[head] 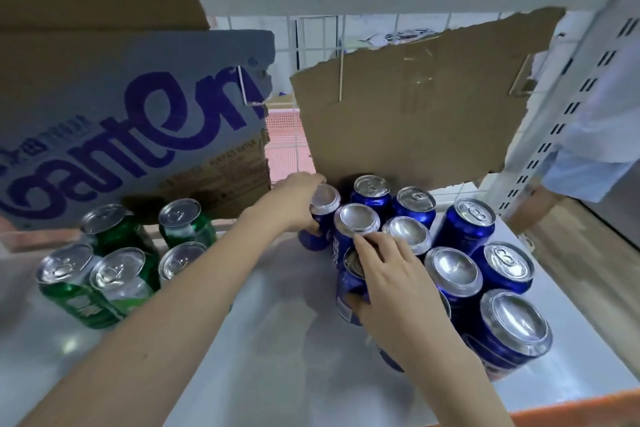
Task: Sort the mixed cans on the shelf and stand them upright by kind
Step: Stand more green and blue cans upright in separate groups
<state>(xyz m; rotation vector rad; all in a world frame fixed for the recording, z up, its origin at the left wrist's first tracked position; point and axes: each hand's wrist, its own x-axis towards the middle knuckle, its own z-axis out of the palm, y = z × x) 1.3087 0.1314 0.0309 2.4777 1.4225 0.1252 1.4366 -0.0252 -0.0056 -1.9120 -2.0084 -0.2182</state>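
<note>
Green cans (114,263) are grouped left, blue cans (464,253) right; both hands (384,274) grip blue cans, seemingly the last.

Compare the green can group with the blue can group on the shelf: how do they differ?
The green cans stand at the shelf's left, untouched; the blue cans crowd the right, more numerous. The left hand and right hand each grip a blue can. Several blue cans show pull-tab-less ends. Both groups stand upright.
</note>
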